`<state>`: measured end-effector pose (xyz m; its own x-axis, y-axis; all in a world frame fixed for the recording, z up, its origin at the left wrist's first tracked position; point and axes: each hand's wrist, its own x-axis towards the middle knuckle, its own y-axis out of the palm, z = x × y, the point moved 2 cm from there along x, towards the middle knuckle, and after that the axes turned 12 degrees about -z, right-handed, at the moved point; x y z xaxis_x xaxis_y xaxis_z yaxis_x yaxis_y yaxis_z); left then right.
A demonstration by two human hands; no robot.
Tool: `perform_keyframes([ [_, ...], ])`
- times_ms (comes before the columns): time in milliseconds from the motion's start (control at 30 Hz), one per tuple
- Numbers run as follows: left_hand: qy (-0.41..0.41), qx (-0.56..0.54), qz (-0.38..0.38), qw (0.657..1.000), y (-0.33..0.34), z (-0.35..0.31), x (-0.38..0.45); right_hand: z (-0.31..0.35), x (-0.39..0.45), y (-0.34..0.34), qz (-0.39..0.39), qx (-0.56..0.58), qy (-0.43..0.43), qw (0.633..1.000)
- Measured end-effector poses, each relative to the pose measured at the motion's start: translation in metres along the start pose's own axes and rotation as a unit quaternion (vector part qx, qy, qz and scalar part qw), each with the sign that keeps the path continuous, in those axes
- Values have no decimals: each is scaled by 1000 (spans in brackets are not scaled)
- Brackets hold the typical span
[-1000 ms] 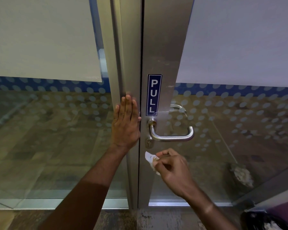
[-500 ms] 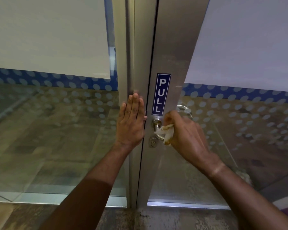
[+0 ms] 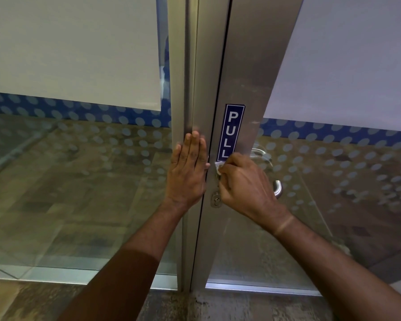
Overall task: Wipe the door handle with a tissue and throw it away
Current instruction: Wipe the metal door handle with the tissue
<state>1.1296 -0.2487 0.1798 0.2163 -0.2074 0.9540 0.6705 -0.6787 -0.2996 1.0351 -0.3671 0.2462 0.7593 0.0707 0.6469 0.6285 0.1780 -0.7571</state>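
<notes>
Centre of frame: right hand [image 3: 245, 184] curled closed around a white tissue [image 3: 218, 166], pressed on the root end of the door handle [image 3: 277, 188], just below the PULL sticker [image 3: 232, 132]; only a small corner of tissue shows above the knuckles, the rest hidden in the fist; the handle's far end sticks out bare at centre right, its bend catching the light.

Left hand [image 3: 190, 167] flat and open, fingers together, palm against the metal frame [image 3: 183, 89] left of the door gap, holding nothing; judged to be bracing the door so it does not swing under the wiping pressure.

Keyhole [image 3: 215, 201] sits directly under the right hand, uncovered.

Step in hand, as judged: wiping the lever, starting at the root near the door stile [image 3: 248, 66]; nothing yet thrown away; no bin visible in this view.

To do it well: keep the tissue wrapped right round the bar, not just on the front face; draw it in one steady pull toward the free end at centre right, then round the bend; twist the wrist to reach the back side against the glass; keep the left palm firm so the door stays put; watch that the thin tissue does not tear or bunch at the collar; fold to a clean face if a second pass is wanted.
</notes>
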Motion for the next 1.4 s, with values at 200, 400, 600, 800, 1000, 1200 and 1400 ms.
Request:
perform_keyframes([
  [200, -2, -5, -6, 1000, 0, 0, 0, 3, 3, 0, 24, 15, 15, 999],
  [400, -4, -13, -5, 1000, -1, -1, 0, 7, 2, 9, 33, -17, 46, 998],
  [600, -3, -12, -6, 1000, -1, -1, 0, 12, 3, 11, 27, -37, 110, 993],
  [800, 0, -14, -2, 1000, -2, 0, 0, 3, -1, 15, -4, 16, 171, 985],
  [1000, 0, -11, -3, 1000, -2, 0, 1, -9, -6, 15, -63, 98, 235, 965],
  [1200, 0, -12, -3, 1000, -3, 0, 2, -10, -10, 11, -78, 121, 262, 954],
  [1400, -1, -11, 2, 1000, -3, -1, 2, -11, -10, 9, -42, 96, 291, 951],
])
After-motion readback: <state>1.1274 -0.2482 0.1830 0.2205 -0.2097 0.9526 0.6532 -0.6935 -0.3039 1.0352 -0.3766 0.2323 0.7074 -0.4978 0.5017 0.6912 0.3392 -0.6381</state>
